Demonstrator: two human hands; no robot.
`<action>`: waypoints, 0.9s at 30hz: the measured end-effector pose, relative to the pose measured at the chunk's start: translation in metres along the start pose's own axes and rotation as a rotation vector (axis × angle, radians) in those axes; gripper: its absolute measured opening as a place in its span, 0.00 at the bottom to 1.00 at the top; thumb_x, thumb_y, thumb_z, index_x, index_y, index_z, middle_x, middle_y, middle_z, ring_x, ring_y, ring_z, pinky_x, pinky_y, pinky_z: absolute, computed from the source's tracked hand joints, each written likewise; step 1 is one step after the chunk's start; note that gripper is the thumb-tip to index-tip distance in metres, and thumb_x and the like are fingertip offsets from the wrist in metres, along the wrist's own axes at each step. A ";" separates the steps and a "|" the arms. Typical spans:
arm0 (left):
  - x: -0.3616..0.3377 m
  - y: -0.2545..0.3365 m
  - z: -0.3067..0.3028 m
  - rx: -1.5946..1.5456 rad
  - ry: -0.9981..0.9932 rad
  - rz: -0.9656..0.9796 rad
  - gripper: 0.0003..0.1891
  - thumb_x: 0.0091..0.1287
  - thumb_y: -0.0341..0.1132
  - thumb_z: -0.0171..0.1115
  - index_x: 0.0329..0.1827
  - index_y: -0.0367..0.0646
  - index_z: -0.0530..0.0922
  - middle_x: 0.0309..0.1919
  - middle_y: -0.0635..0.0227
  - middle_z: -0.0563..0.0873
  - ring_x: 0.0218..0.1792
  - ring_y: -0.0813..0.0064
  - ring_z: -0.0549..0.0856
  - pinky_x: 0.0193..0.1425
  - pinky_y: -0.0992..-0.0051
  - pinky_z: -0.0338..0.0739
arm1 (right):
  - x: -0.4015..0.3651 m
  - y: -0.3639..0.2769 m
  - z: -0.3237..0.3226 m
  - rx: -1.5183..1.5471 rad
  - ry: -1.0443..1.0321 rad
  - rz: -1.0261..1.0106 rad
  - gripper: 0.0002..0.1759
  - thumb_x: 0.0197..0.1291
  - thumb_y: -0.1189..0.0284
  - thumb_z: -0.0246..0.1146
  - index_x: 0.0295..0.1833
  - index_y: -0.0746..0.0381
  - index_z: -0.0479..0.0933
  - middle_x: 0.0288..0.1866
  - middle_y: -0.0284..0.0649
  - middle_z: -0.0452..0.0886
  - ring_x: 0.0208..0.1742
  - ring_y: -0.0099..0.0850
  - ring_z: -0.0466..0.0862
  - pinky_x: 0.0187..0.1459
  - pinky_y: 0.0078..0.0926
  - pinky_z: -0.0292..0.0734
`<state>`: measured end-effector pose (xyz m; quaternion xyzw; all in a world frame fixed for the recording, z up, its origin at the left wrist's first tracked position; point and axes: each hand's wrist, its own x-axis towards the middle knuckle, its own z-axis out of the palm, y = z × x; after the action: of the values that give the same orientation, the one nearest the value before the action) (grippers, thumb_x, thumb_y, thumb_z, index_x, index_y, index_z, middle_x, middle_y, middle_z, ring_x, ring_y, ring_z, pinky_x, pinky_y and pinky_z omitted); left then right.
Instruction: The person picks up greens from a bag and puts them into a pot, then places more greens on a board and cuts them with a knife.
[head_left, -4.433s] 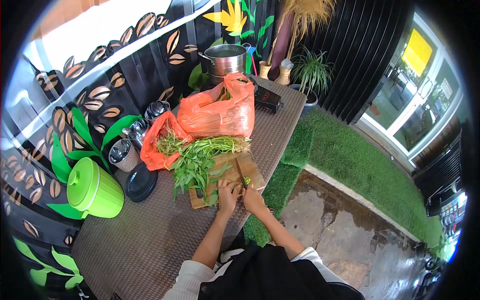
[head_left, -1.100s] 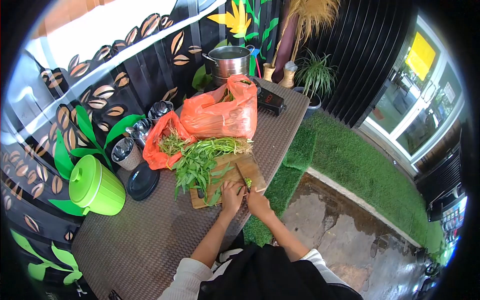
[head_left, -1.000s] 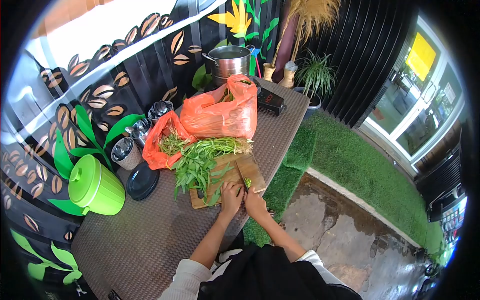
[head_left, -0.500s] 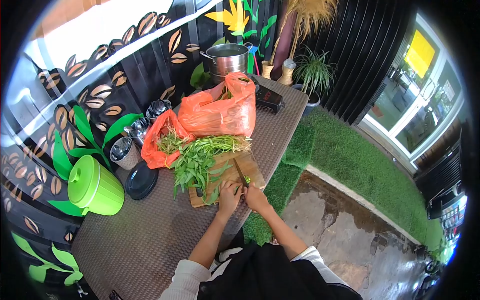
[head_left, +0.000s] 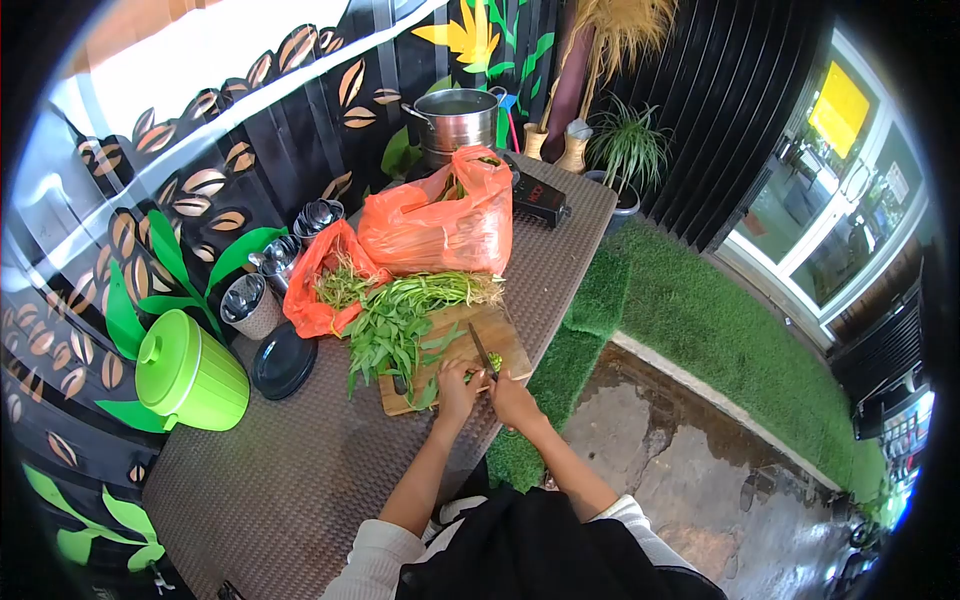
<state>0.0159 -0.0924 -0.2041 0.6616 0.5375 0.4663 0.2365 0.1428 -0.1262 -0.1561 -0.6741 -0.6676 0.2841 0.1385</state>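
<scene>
My right hand is closed round the handle of a knife, whose dark blade points away from me over the wooden chopping board. Close beside it, my left hand is curled with its fingers closed on leafy green stems, partly hidden by the hand. Small cut green pieces lie just right of the blade. A heap of long-stemmed leafy greens covers the far left of the board and spills onto the table.
Behind the greens stand a large orange plastic bag and a smaller orange bag. A steel pot and a black stove are at the far end. Left are cutlery holders, black plates and a green lidded bucket.
Hardly anything differs. Both hands and the knife stay at nearly the same spot on the board, with only a slight shift of the fingers.
</scene>
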 end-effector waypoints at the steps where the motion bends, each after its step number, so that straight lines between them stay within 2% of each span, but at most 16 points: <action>1: -0.001 0.001 0.000 0.022 -0.002 0.004 0.04 0.52 0.29 0.66 0.30 0.39 0.83 0.32 0.62 0.82 0.42 0.59 0.77 0.49 0.64 0.69 | -0.005 -0.003 0.001 -0.020 0.017 0.027 0.20 0.68 0.62 0.46 0.49 0.72 0.62 0.36 0.64 0.79 0.38 0.59 0.81 0.39 0.52 0.77; 3: -0.002 0.006 -0.001 0.040 -0.003 0.007 0.04 0.53 0.29 0.66 0.30 0.39 0.82 0.33 0.62 0.82 0.42 0.60 0.77 0.50 0.64 0.68 | -0.008 -0.012 0.012 -0.035 0.057 0.056 0.20 0.68 0.62 0.46 0.49 0.71 0.62 0.36 0.64 0.79 0.38 0.59 0.81 0.39 0.52 0.77; 5: -0.005 0.010 -0.003 0.128 0.025 0.091 0.05 0.55 0.29 0.65 0.32 0.39 0.82 0.34 0.62 0.81 0.44 0.60 0.76 0.52 0.64 0.67 | -0.002 -0.009 0.017 -0.047 0.094 0.085 0.20 0.69 0.62 0.46 0.48 0.71 0.62 0.36 0.64 0.79 0.37 0.59 0.81 0.39 0.52 0.77; 8: -0.010 0.013 -0.005 0.140 0.034 0.137 0.05 0.55 0.28 0.64 0.33 0.37 0.82 0.35 0.61 0.81 0.44 0.60 0.75 0.52 0.64 0.68 | 0.010 0.006 0.020 -0.022 0.089 0.013 0.19 0.69 0.62 0.46 0.49 0.70 0.61 0.34 0.64 0.79 0.36 0.59 0.82 0.38 0.53 0.77; 10: -0.010 0.014 -0.007 0.124 0.033 0.138 0.05 0.56 0.28 0.63 0.33 0.36 0.82 0.35 0.61 0.81 0.44 0.59 0.76 0.52 0.64 0.68 | 0.003 0.002 0.011 0.040 -0.009 0.071 0.20 0.69 0.61 0.46 0.50 0.69 0.60 0.32 0.62 0.80 0.36 0.58 0.82 0.39 0.53 0.77; 13: -0.010 0.009 -0.006 0.091 0.024 0.129 0.05 0.56 0.28 0.63 0.33 0.35 0.82 0.35 0.60 0.82 0.44 0.58 0.76 0.52 0.63 0.68 | -0.013 -0.009 0.022 -0.031 0.097 0.096 0.20 0.69 0.61 0.46 0.50 0.69 0.61 0.30 0.61 0.80 0.36 0.58 0.82 0.38 0.53 0.77; 17: -0.007 0.000 -0.006 0.073 -0.030 0.096 0.05 0.56 0.28 0.63 0.33 0.36 0.82 0.36 0.61 0.83 0.44 0.60 0.77 0.52 0.63 0.68 | 0.003 -0.001 0.020 -0.042 0.132 0.147 0.19 0.68 0.61 0.46 0.50 0.68 0.61 0.32 0.62 0.80 0.37 0.59 0.82 0.39 0.53 0.78; 21: -0.002 0.005 -0.004 0.167 -0.043 0.090 0.04 0.56 0.27 0.63 0.33 0.39 0.83 0.37 0.63 0.84 0.44 0.62 0.77 0.53 0.64 0.66 | 0.006 0.003 0.002 -0.029 0.071 0.096 0.20 0.68 0.61 0.47 0.50 0.69 0.61 0.34 0.63 0.80 0.38 0.59 0.82 0.39 0.53 0.78; 24: 0.003 0.008 0.002 0.183 -0.047 0.147 0.05 0.57 0.27 0.62 0.36 0.41 0.81 0.35 0.64 0.83 0.45 0.63 0.77 0.53 0.64 0.65 | 0.005 0.005 0.001 -0.044 0.042 0.074 0.20 0.68 0.61 0.47 0.50 0.69 0.61 0.35 0.64 0.79 0.39 0.59 0.81 0.40 0.53 0.77; 26: 0.005 0.013 0.003 0.071 -0.073 0.059 0.11 0.57 0.28 0.63 0.43 0.43 0.77 0.33 0.65 0.83 0.43 0.64 0.78 0.53 0.65 0.64 | -0.001 0.000 0.006 -0.058 0.051 0.100 0.20 0.68 0.61 0.47 0.51 0.70 0.61 0.35 0.64 0.79 0.40 0.60 0.81 0.40 0.53 0.77; 27: 0.005 0.013 0.003 0.071 -0.073 0.059 0.11 0.57 0.28 0.63 0.43 0.43 0.77 0.33 0.65 0.83 0.43 0.64 0.78 0.53 0.65 0.64 | -0.004 -0.003 0.009 -0.058 0.051 0.101 0.20 0.68 0.61 0.47 0.51 0.70 0.61 0.35 0.64 0.79 0.40 0.60 0.81 0.40 0.53 0.77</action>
<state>0.0249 -0.0909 -0.1930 0.7017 0.5250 0.4293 0.2186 0.1355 -0.1320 -0.1607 -0.7177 -0.6369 0.2540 0.1215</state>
